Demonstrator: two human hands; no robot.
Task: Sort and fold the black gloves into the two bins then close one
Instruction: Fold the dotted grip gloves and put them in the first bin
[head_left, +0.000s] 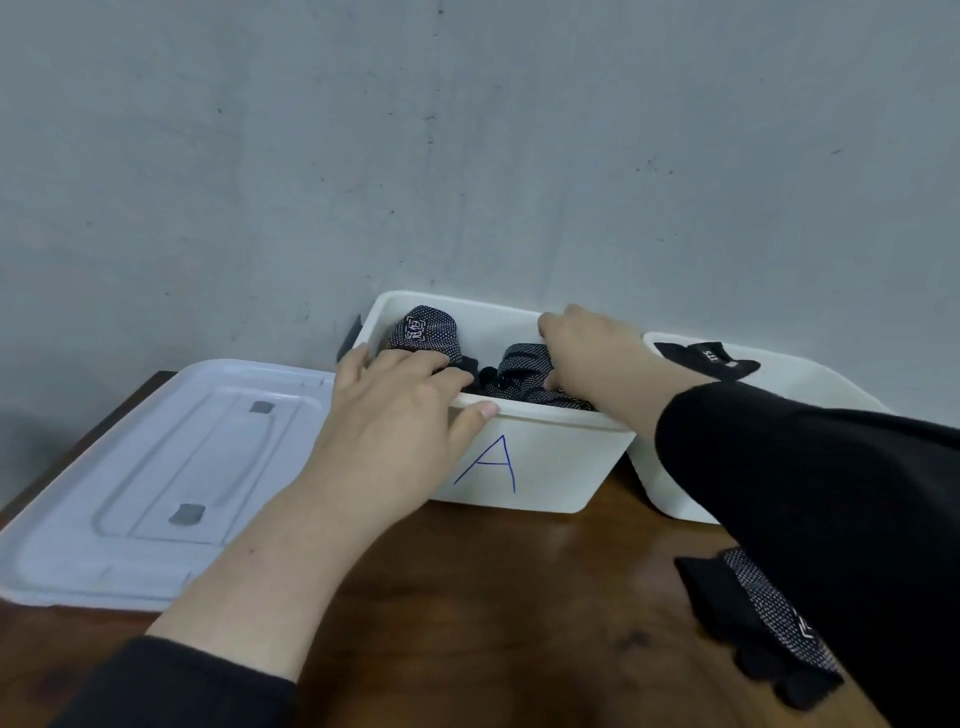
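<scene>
A white bin marked with a blue "A" (545, 467) stands at the back of the wooden table and holds several folded black dotted gloves (423, 332). My left hand (395, 410) grips the bin's near left rim, thumb outside on the front wall and fingers over the edge. My right hand (587, 353) reaches into the bin and its fingers curl down onto a folded glove (522, 361) there. A second white bin (810, 374) stands to the right with a black glove (706, 358) in it. Another black dotted glove (763, 629) lies on the table at the near right.
A white lid (145, 483) lies flat on the table's left side, reaching the left edge. A grey wall rises directly behind both bins. My black right sleeve (831, 519) covers part of the second bin's front.
</scene>
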